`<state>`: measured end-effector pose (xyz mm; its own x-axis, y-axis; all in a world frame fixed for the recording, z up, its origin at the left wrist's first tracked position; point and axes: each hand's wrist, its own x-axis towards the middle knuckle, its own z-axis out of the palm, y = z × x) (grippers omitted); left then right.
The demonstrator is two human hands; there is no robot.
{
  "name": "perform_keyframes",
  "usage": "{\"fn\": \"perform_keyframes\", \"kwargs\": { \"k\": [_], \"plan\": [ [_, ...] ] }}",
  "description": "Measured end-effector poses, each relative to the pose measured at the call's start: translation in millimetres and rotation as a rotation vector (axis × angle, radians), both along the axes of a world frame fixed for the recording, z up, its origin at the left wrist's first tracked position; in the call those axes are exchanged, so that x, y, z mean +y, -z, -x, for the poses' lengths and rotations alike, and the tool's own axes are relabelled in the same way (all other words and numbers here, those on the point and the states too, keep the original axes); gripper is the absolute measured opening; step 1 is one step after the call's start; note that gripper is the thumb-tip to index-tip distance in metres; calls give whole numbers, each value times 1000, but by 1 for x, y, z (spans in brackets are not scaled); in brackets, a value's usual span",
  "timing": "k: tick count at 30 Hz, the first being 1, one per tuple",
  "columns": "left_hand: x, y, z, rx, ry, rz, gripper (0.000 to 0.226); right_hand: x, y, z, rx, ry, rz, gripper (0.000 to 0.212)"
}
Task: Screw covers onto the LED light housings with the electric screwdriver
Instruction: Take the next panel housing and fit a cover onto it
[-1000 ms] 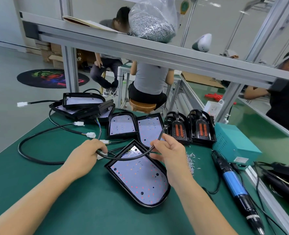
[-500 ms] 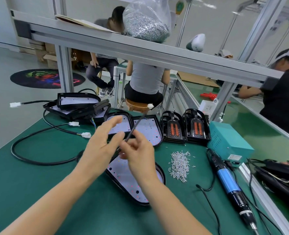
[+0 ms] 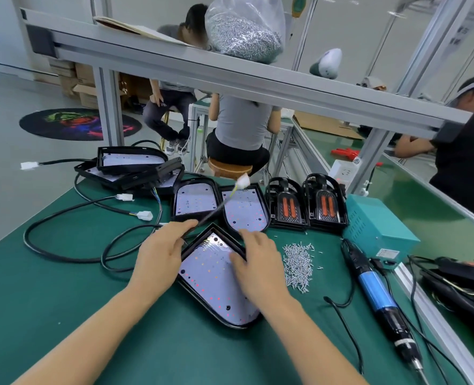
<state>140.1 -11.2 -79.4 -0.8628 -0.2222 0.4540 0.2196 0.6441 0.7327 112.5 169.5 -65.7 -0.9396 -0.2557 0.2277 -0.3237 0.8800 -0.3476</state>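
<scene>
A black LED housing [image 3: 211,276] with a white dotted board lies on the green mat before me. My left hand [image 3: 160,251] rests at its left edge and pinches the black cable [image 3: 216,211], whose white connector [image 3: 242,181] sticks up and away. My right hand [image 3: 258,262] lies on the housing's upper right part, fingers loosely curved over the board. The blue electric screwdriver [image 3: 377,295] lies untouched on the mat to the right. A pile of loose screws [image 3: 298,263] sits between them.
Two more open housings [image 3: 197,201] and two covers with orange strips [image 3: 308,204] stand behind. A stack of housings [image 3: 130,168] and looping cables [image 3: 63,218] fill the left. A teal power box [image 3: 374,226] sits at right. Overhead runs an aluminium shelf [image 3: 230,76] with a screw bag [image 3: 244,29]. People sit beyond.
Both hands have come down from mid-air onto the housing. The cable, earlier bent between both hands, is now held by the left hand alone, its connector pointing away. The right hand let go.
</scene>
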Motion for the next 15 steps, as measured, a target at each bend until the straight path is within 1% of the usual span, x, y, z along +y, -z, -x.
{"fn": "perform_keyframes", "kwargs": {
  "k": [2,4,6,7,10,11,12,13,15],
  "plan": [
    [-1,10,-2,9,-60,23,44,16,6,5,-145,46,31,45],
    [0,17,-1,38,-106,51,42,26,11,7,-289,-14,200,37],
    [-1,21,3,28,-122,40,41,33,10,6,-339,-79,356,36],
    [-3,21,6,-20,-118,-3,38,37,7,7,-335,-102,390,36],
    [-14,20,14,-308,-51,-119,39,45,-1,12,-325,-166,433,34],
    [-17,19,16,-369,-26,-152,40,47,-5,15,-321,-181,437,32],
    [-18,16,17,-392,-15,-175,40,47,-9,19,-317,-198,437,31],
    [-18,12,18,-360,-35,-170,37,47,-13,22,-317,-222,428,29],
    [-13,1,20,-170,-85,-95,25,46,-21,30,-321,-283,374,26]
  ]
}}
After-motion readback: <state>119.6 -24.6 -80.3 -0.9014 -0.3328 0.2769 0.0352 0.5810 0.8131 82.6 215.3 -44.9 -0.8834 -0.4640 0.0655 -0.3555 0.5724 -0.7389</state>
